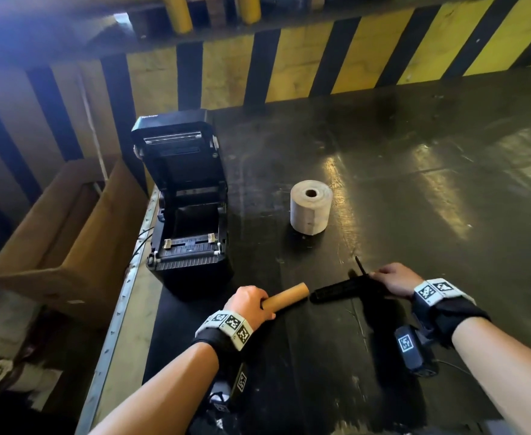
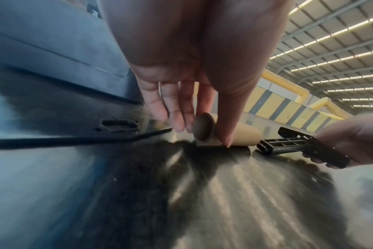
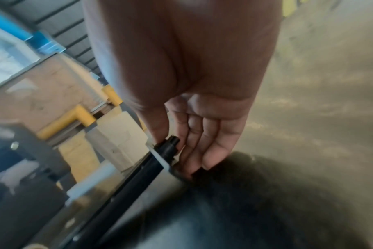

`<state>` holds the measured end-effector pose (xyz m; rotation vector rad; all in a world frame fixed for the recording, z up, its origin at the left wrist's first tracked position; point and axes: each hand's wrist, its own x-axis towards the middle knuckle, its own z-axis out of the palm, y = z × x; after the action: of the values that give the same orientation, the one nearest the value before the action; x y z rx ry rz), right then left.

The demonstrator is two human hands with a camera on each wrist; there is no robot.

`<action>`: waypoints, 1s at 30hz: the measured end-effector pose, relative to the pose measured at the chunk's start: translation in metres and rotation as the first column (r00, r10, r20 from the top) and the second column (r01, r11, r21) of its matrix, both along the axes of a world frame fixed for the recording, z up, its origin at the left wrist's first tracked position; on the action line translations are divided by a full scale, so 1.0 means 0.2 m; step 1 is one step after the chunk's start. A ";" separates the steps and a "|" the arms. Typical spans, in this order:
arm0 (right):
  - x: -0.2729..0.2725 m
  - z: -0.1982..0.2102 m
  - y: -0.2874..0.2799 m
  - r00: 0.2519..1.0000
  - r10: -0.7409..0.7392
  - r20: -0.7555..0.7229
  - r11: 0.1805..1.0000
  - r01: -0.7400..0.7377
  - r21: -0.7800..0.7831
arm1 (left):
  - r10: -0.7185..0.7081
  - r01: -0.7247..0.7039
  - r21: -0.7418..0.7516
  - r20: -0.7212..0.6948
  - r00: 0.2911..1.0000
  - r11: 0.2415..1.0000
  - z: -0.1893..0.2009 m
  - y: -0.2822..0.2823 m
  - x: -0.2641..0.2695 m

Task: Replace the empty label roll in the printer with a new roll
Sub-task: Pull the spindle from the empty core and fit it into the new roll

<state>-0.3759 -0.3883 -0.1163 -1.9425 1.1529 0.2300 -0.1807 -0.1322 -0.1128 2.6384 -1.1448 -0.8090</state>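
Low in the frame, the left hand [image 1: 251,304] grasps the empty brown cardboard core [image 1: 287,297]; the right hand [image 1: 394,279] pinches the black plastic spindle [image 1: 345,291]. The new white label roll [image 1: 311,207] stands mid-frame, right of the open black printer [image 1: 185,202].

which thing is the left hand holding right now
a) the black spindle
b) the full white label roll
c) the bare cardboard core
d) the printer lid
c: the left hand grips the bare cardboard core low over the table, while the black spindle is in the right hand and the full white label roll stands untouched beside the open printer.
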 end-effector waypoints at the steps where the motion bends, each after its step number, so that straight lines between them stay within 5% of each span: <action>1: 0.01 -0.01 -0.01 1.000 0.022 -0.009 1.000 -0.022 -0.002 | -0.017 0.017 0.024 0.003 1.000 1.000 0.00 0.00 0.01; 8: 0.12 0.11 -0.14 0.939 0.250 -0.236 0.951 -0.283 -0.121 | -0.076 0.085 0.081 -0.114 0.991 0.993 0.08 -0.15 0.14; 19: 0.81 0.33 -0.31 0.934 0.345 0.098 0.886 -0.289 -0.363 | 0.135 -0.263 -0.246 -0.438 0.889 0.933 0.15 -0.80 0.46; 30: 0.98 0.27 -0.22 0.932 0.360 -0.048 0.846 -0.348 -0.405 | 0.059 -0.243 -0.347 -0.463 0.884 0.906 0.01 -0.86 0.47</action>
<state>-0.1808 -0.4318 -0.0630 -2.5232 0.8571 0.1609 -0.0876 -0.3042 -0.1114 2.0363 -0.8503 -0.9619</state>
